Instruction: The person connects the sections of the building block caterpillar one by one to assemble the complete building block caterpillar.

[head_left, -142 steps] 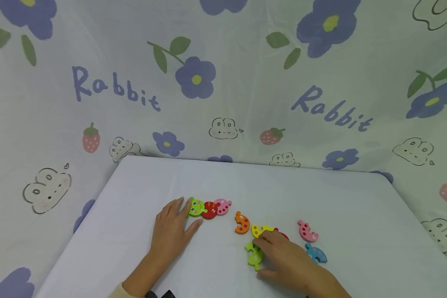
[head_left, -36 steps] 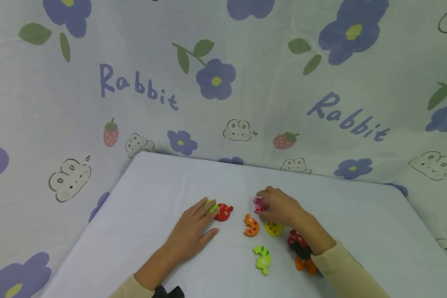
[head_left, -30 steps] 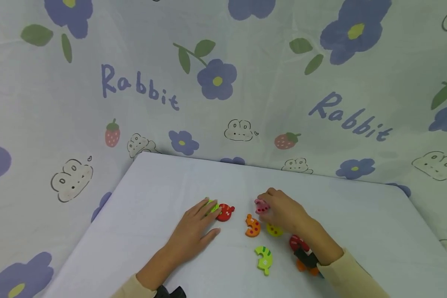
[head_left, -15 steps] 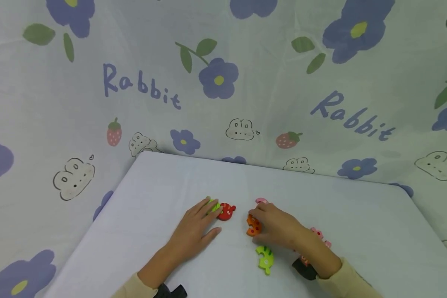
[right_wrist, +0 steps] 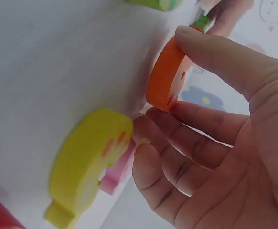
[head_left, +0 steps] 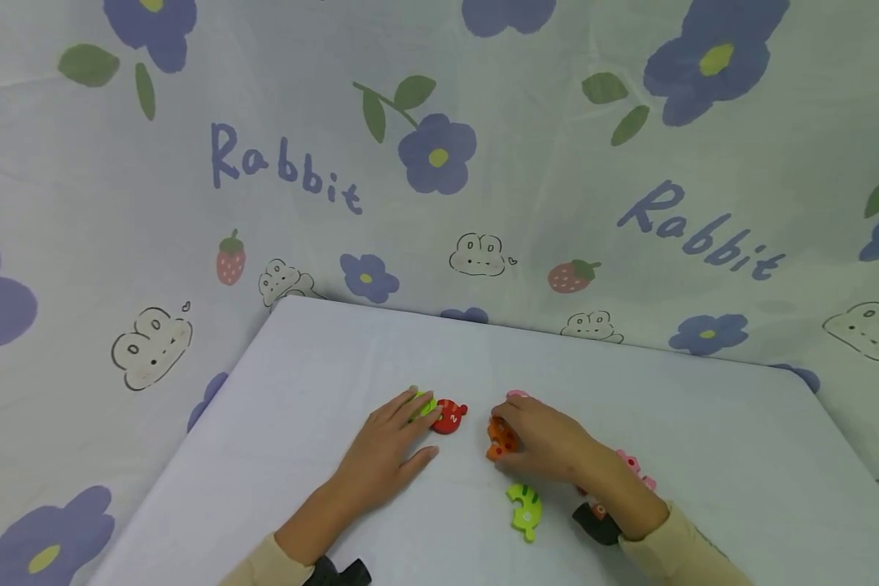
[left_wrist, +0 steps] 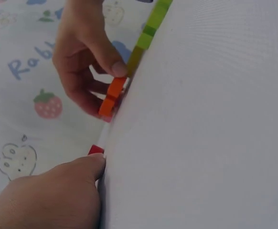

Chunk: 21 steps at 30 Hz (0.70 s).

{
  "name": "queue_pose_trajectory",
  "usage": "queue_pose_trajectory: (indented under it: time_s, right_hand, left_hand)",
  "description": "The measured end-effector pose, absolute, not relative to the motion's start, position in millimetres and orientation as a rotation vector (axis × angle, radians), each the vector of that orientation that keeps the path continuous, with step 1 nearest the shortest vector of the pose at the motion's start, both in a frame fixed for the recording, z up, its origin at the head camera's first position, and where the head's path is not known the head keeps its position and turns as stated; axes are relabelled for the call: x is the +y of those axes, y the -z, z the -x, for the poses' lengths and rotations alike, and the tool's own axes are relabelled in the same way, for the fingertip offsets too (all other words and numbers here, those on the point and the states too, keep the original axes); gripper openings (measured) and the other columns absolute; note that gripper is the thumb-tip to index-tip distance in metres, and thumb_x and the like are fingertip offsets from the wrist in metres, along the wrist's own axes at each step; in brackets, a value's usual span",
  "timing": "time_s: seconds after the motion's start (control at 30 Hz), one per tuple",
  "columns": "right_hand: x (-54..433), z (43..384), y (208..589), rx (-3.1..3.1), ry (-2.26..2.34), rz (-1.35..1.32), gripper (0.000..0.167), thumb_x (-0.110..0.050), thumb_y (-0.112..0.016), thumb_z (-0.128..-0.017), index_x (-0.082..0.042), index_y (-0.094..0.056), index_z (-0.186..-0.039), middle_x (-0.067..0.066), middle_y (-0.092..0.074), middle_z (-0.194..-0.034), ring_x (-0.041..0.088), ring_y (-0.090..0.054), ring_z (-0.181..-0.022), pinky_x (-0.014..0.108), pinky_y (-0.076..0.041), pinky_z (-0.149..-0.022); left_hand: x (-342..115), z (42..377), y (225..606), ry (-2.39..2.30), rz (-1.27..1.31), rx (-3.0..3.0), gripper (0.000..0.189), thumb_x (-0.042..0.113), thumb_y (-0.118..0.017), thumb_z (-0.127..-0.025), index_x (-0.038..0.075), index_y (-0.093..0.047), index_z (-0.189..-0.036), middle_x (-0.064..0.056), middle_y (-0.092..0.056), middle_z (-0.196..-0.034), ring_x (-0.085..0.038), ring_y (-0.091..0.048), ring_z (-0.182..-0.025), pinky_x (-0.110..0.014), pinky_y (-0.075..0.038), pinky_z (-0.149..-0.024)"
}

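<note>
My left hand [head_left: 381, 460] rests with spread, straight fingers over a light-green caterpillar-head puzzle piece [head_left: 423, 406], covering part of it. Joined at its right is the red piece marked 2 [head_left: 448, 417], its knob pointing right. My right hand [head_left: 553, 443] pinches an orange spotted puzzle piece [head_left: 500, 440] between thumb and fingers, a short gap from the red piece. The right wrist view shows this orange piece [right_wrist: 166, 76] tilted on edge at the thumb and fingertips. A yellow spotted piece [right_wrist: 89, 160] lies close to the other fingers.
A pink piece [head_left: 517, 394] shows behind my right hand. Nearer the front lies a green striped piece [head_left: 526, 511]. Several more pieces, pink ones [head_left: 646, 480] among them, lie partly hidden under the right forearm. A patterned cloth [head_left: 483, 195] hangs behind the white table [head_left: 352, 342].
My right hand took the pink piece off the red piece's end, let it go farther back, then moved to the orange piece and took hold of it, turning it slightly. The left hand stays.
</note>
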State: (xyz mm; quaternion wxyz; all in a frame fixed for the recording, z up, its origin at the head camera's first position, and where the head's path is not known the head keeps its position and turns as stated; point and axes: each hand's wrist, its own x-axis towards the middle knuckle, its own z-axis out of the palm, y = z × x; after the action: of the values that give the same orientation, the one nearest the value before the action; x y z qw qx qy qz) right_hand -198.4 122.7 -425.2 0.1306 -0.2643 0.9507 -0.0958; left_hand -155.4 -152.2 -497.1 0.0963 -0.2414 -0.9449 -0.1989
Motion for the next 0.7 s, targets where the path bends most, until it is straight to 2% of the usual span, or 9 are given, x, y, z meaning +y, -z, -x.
queue_pose_trajectory:
  time_s: [0.17,0.43,0.7]
  right_hand:
    - [119,203,418,2.77,0.333,0.779,0.065,-0.036,-0.09,-0.084,-0.011,-0.064,-0.138,0.001,-0.066,-0.124,0.018,-0.062,-0.111,0.041,-0.058,-0.098]
    - [113,208,411,2.755,0.449,0.799,0.069,-0.028,-0.088,-0.088,-0.01,-0.056,-0.147,0.001,-0.066,-0.13,0.018,-0.062,-0.117,0.041,-0.057,-0.101]
    - [108,213,413,2.738,0.494,0.856,0.067,-0.025,-0.087,-0.089,-0.008,-0.056,-0.146,0.001,-0.066,-0.127,0.018,-0.062,-0.115,0.04,-0.056,-0.102]
  left_hand:
    - [-152,156,497,0.567,0.709,-2.814,0.059,0.043,-0.067,-0.103,0.022,-0.052,-0.156,0.002,-0.04,-0.166,-0.025,-0.028,-0.155,-0.049,-0.031,-0.123]
    - [-153,156,497,0.592,0.724,-2.809,0.058,0.045,-0.07,-0.099,0.023,-0.058,-0.151,0.004,-0.043,-0.163,-0.022,-0.03,-0.155,-0.049,-0.031,-0.122]
    - [-153,156,496,0.668,0.799,-2.761,0.051,0.043,-0.071,-0.099,0.023,-0.064,-0.146,0.005,-0.047,-0.161,-0.02,-0.032,-0.154,-0.048,-0.032,-0.122]
